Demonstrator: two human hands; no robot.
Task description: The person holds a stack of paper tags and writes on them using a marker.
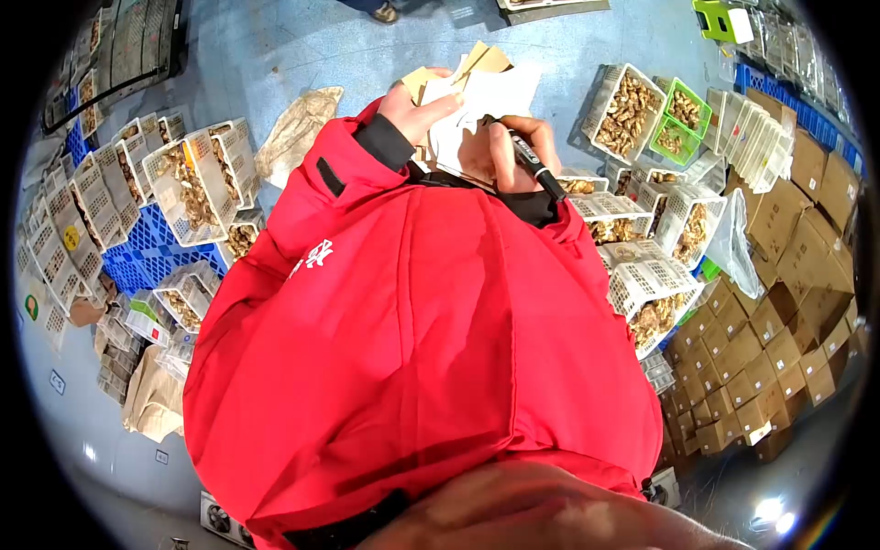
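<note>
My left hand [408, 112] is closed on a stack of white paper sheets [500, 96], its thumb lying over the top. Tan cardboard pieces [481, 60] stick out from the far side of the stack. In my right hand [534, 137] is a black marker pen [536, 165], slanted, with its thick end toward my body. The right fingers are wrapped round the pen and close to the paper; the writing tip is hard to make out. Both hands are in front of the chest of my red jacket [403, 302].
White crates [188, 188] of brown, root-like produce stand at left, some on blue pallets [151, 252]. More crates [632, 110], a green basket [683, 119] and stacked cardboard boxes [807, 247] are at right. A sack [298, 133] lies on the blue floor [266, 46]. Another person's shoe [385, 13] shows ahead.
</note>
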